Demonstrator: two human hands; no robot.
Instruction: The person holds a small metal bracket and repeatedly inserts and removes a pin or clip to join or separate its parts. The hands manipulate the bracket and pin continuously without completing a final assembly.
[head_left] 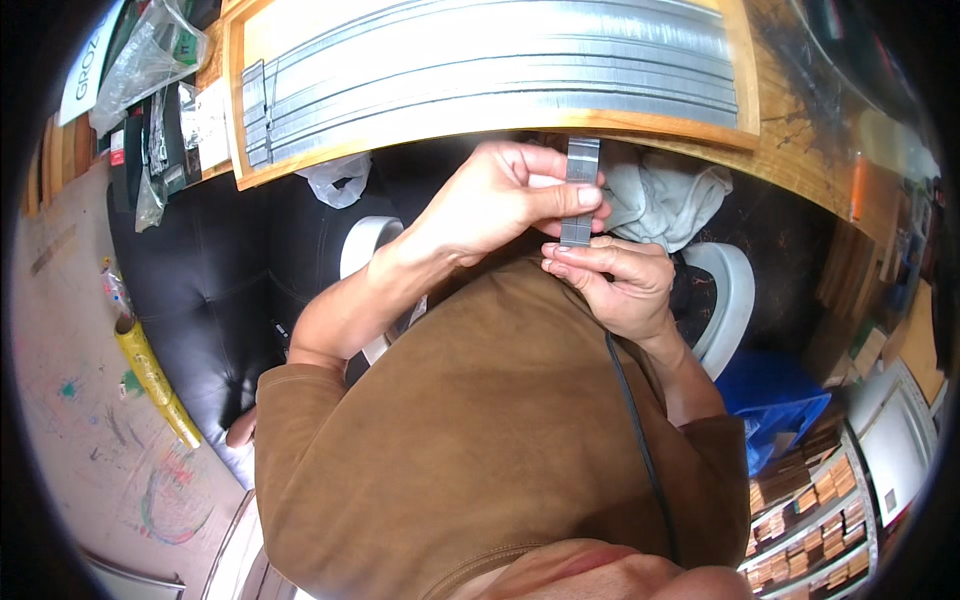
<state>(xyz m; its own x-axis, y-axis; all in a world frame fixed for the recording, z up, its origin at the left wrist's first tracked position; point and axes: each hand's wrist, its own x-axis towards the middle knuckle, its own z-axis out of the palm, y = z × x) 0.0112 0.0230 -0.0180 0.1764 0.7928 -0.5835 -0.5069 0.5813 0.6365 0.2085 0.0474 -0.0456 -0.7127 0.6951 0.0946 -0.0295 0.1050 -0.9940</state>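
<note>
A short, narrow bundle of thin grey metal pieces is held upright in front of my chest, just below the tray's near edge. My left hand is closed on it, the thumb across its front and the fingers behind. At its lower end my right hand is closed too, fingertips pinching the bottom. Beyond both hands, a shallow wooden tray contains long rows of similar thin grey metal pieces. A small group of them stands apart at the tray's left end.
The tray rests on a wooden bench. Clear plastic bags lie at the far left. A pale cloth is beyond my right hand, between curved white armrests. A black cable runs down my brown shirt. Shelves stand at lower right.
</note>
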